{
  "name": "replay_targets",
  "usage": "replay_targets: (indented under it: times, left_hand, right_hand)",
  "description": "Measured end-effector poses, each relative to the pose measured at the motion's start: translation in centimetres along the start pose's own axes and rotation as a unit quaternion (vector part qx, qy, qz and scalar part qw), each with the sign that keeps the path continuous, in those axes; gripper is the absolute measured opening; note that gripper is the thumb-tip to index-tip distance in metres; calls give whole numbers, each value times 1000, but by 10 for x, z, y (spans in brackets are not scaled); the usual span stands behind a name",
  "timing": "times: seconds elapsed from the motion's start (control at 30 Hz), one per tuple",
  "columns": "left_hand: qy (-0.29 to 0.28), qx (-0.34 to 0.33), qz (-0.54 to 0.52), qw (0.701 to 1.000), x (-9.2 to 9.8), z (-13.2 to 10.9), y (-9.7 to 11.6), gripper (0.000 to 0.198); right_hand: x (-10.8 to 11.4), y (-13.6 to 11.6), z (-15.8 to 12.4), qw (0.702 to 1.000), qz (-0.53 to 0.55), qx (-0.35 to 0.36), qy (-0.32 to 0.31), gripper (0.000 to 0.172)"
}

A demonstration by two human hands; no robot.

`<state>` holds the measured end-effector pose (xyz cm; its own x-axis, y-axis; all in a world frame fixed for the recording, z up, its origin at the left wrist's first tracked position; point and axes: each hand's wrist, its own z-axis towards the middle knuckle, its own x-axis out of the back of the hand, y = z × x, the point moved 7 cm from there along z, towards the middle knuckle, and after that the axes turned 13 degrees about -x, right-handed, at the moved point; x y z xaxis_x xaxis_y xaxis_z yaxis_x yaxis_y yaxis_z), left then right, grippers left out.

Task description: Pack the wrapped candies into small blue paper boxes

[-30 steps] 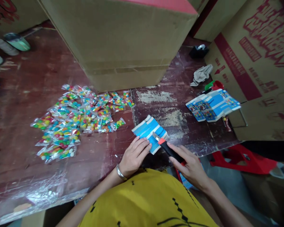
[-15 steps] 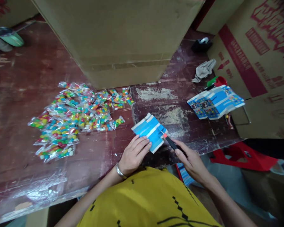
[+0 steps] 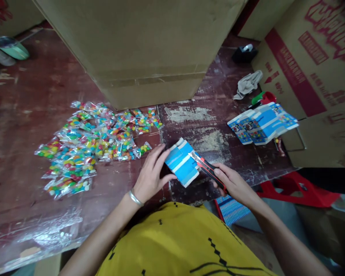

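Note:
A small blue and white flat packet (image 3: 179, 163) lies on the table in front of me. At its left edge my left hand (image 3: 149, 177) is open, thumb and fingers spread apart; whether the fingertips press on it I cannot tell. My right hand (image 3: 236, 184) is closed around a black and red utility knife (image 3: 210, 171). The knife's metal tip lies over the packet's right part. Left of the packet is a pile of clear candy bags (image 3: 83, 143) filled with colourful sweets. More blue and white packets (image 3: 261, 124) lie at the right.
A tall cardboard box (image 3: 149, 50) stands at the back. Printed cartons (image 3: 301, 80) flank the right side, near a tape dispenser (image 3: 244, 53) and a crumpled grey cloth (image 3: 247, 84). A green cup (image 3: 13, 48) is far left. Below the right edge is a red stool (image 3: 301, 189).
My left hand has come off the packet's top and moved left, its fingers spreading. The knife has turned, showing more of its red side, with its tip slightly farther left.

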<state>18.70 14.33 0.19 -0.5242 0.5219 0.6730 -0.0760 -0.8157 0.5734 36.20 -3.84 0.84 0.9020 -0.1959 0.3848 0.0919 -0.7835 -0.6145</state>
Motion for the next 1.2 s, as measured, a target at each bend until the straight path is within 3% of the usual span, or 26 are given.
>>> replay_targets:
  times: [0.07,0.17,0.47,0.87,1.2]
  left_hand:
    - [-33,39,-38,998,-2,5,-12,91]
    - [-59,55,-77,994,-8,7,-23,91]
    - [-9,65,-80,995,-14,-2,-20,80]
    - [6,62,-78,995,-13,0,-19,80]
    - [5,64,-65,996,-13,-1,-16,79]
  right_hand:
    - [1,2,2,1000,-8,-4,-4,37]
    - [2,6,4,1000,-17,-7,6,38]
    - [3,9,-6,995,-45,-11,88,34]
    - [15,11,14,999,-31,-8,-18,42]
    - [12,9,3,998,-52,-7,39,40]
